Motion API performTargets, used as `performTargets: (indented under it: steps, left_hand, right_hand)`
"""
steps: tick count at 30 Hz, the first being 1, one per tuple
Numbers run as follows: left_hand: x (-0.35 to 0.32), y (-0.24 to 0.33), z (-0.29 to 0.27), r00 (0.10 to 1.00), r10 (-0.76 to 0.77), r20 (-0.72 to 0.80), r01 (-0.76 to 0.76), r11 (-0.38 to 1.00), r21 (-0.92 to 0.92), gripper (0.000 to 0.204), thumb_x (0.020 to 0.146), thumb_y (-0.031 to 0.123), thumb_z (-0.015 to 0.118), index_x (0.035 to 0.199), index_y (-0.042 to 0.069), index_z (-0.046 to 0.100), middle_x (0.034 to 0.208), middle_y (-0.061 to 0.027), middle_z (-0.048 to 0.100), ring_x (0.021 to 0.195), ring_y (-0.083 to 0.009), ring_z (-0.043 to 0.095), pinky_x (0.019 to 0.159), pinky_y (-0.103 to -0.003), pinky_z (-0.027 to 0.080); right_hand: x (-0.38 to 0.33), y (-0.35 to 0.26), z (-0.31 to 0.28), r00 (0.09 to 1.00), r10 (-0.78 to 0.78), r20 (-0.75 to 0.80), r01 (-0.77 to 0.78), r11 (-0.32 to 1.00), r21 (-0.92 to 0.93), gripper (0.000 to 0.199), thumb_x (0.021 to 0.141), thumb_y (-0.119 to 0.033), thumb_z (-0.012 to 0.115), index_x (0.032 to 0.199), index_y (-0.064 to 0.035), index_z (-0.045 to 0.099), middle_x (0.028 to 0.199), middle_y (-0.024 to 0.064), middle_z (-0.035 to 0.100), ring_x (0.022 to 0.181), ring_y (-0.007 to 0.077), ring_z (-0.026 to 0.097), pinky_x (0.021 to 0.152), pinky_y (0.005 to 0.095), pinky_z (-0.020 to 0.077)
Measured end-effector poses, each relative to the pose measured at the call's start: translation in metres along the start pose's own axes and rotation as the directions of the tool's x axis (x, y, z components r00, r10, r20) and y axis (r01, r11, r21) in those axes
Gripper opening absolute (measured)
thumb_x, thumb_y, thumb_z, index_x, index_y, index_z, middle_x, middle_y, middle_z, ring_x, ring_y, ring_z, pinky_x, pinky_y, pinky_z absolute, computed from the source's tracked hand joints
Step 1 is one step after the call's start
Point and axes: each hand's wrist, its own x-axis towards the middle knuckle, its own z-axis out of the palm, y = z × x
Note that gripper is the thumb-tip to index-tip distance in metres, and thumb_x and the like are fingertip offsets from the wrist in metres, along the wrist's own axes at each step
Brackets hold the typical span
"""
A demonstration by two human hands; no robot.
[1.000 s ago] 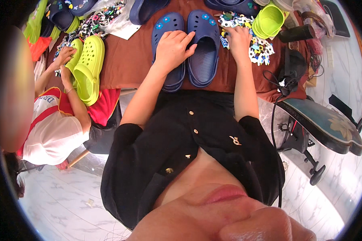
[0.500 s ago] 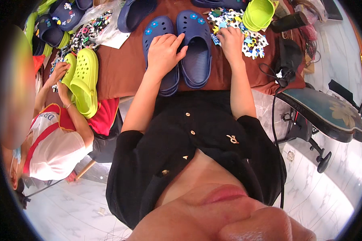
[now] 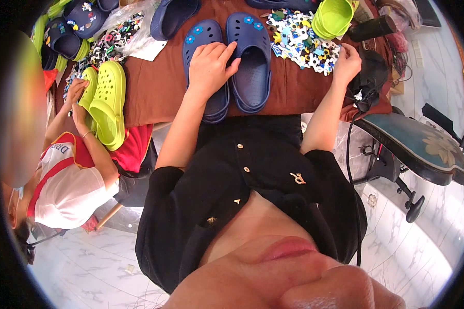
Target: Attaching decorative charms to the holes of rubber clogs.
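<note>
A pair of navy clogs stands side by side at the table's near edge, toes pointing away. My left hand (image 3: 211, 67) rests across the left navy clog (image 3: 203, 32), fingers stretched over its upper and thumb held apart. Two blue flower charms sit on the left clog's toe and two more on the right navy clog (image 3: 252, 82). At the right edge of a heap of small colourful shoe charms (image 3: 304, 46) is my right hand (image 3: 348, 63). Its fingers are bent in toward the thumb; anything between them is too small or hidden to name.
Lime-green clog pieces (image 3: 332, 20) and a dark cylinder (image 3: 372, 28) stand behind the charms. On the left, another person's hands (image 3: 77, 95) work at lime-green clogs (image 3: 110, 98). A black bag (image 3: 368, 77) with a cable lies at the right. More charms (image 3: 121, 38) lie far left.
My right hand has moved right across the charm heap to its right edge, and its fingers have bent in. My left hand and the navy clogs have stayed in place.
</note>
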Motion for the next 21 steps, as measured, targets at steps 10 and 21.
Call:
performTargets:
  steps: [10, 21]
  left_hand:
    - [0.0, 0.002, 0.001, 1.0, -0.002, -0.014, 0.002, 1.0, 0.024, 0.035, 0.079, 0.028, 0.074, 0.108, 0.01, 0.071, 0.094, -0.0025, 0.07, 0.094, -0.0176, 0.066, 0.086, -0.034, 0.047]
    - [0.004, 0.005, -0.003, 1.0, 0.009, -0.015, -0.008, 1.0, 0.013, 0.037, 0.078, 0.026, 0.076, 0.111, 0.01, 0.071, 0.096, -0.0047, 0.07, 0.093, -0.0196, 0.066, 0.084, -0.035, 0.049]
  right_hand:
    - [-0.019, 0.013, -0.037, 0.99, 0.138, 0.032, -0.139, 0.99, 0.036, 0.013, 0.082, -0.005, 0.07, 0.094, -0.0017, 0.074, 0.08, 0.0112, 0.072, 0.071, 0.0186, 0.068, 0.069, 0.0313, 0.0531]
    - [-0.027, 0.017, -0.025, 0.92, -0.038, 0.39, 0.046, 0.999, -0.011, 0.014, 0.079, -0.007, 0.072, 0.093, -0.0061, 0.075, 0.088, 0.013, 0.072, 0.084, 0.0293, 0.066, 0.081, 0.0399, 0.0505]
